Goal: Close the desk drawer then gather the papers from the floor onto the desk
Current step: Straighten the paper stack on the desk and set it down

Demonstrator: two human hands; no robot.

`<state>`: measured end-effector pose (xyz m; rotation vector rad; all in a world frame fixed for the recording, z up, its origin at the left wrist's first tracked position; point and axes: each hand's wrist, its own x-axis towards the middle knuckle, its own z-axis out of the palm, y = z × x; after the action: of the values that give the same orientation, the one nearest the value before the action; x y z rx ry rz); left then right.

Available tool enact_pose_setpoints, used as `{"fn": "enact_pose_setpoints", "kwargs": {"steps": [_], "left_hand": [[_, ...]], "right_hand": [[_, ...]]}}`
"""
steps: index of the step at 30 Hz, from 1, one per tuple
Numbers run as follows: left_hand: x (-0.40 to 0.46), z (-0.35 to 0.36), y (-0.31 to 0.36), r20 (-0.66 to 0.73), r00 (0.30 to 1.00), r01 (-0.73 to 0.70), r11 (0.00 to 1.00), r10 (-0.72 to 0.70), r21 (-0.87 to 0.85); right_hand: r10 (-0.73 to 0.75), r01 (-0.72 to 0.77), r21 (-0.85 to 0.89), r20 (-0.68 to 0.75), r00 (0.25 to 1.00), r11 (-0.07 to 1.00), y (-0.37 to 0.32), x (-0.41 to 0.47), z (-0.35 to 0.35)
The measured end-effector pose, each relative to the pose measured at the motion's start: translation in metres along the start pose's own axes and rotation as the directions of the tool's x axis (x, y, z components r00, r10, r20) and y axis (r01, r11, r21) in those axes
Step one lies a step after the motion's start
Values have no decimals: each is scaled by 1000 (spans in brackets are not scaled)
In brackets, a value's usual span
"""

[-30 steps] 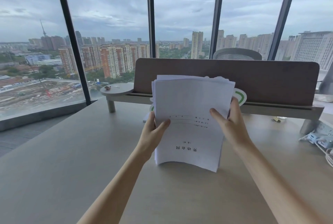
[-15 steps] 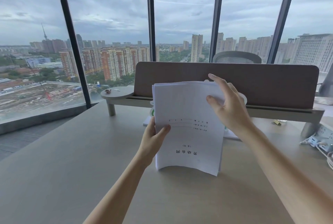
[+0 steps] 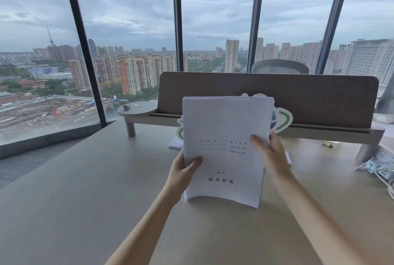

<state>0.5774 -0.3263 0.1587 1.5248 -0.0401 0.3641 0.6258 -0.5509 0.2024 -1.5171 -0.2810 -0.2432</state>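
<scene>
A stack of white papers [image 3: 226, 137] stands upright on its lower edge on the light wooden desk [image 3: 85, 190], its printed front page upside down toward me. My left hand [image 3: 181, 171] grips the stack's left edge, thumb on the front page. My right hand [image 3: 270, 156] grips the right edge, thumb on the front. The top edges of the sheets are lined up evenly. The drawer and the floor beneath the desk are out of view.
A brown divider panel [image 3: 319, 98] on a low shelf runs across the back of the desk, with a round shelf end [image 3: 137, 108] at the left. A white-and-green cutout [image 3: 281, 120] stands behind the papers. Power strips and cables [image 3: 379, 164] lie at the right. Windows rise behind.
My right hand left the stack's right side, reached up to its top edge, then came back down onto the right edge. The loose top sheets now sit level. My left hand kept its hold.
</scene>
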Motion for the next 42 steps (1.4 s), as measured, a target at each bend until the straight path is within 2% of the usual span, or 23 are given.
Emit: {"fn": "enact_pose_setpoints", "kwargs": {"steps": [3, 9, 13, 16, 21, 25, 32, 37, 42], "left_hand": [[1, 3, -2, -37, 999, -23, 997, 26, 78], [6, -5, -3, -118, 987, -89, 981, 111, 173], [-8, -17, -23, -96, 995, -4, 985, 20, 170], [-13, -22, -23, -102, 995, -5, 988, 21, 153], [-19, -39, -15, -217, 976, 56, 991, -28, 121], [-29, -69, -17, -349, 933, 143, 980, -86, 140], [-43, -142, -9, -575, 807, 257, 956, -133, 140], [-40, -196, -5, -635, 757, 346, 919, -153, 191], [-24, -248, -12, -662, 727, 418, 881, -181, 219]], "right_hand": [[104, -105, 44, 7, 995, 994, 31, -19, 6], [32, -32, 25, -22, 999, 999, 33, -20, 20], [71, -71, -20, 25, 997, 997, 62, -35, 31], [70, -70, -38, -4, 998, 997, 67, -35, 36], [-4, 2, -120, -16, 1000, 993, 59, -33, 59], [49, -37, -149, 79, 996, 988, 59, -37, 94], [228, -217, -74, 190, 955, 973, 56, -48, 166], [415, -418, -56, 298, 859, 907, 64, -38, 216], [448, -411, -179, 395, 802, 894, 82, -22, 259]]}}
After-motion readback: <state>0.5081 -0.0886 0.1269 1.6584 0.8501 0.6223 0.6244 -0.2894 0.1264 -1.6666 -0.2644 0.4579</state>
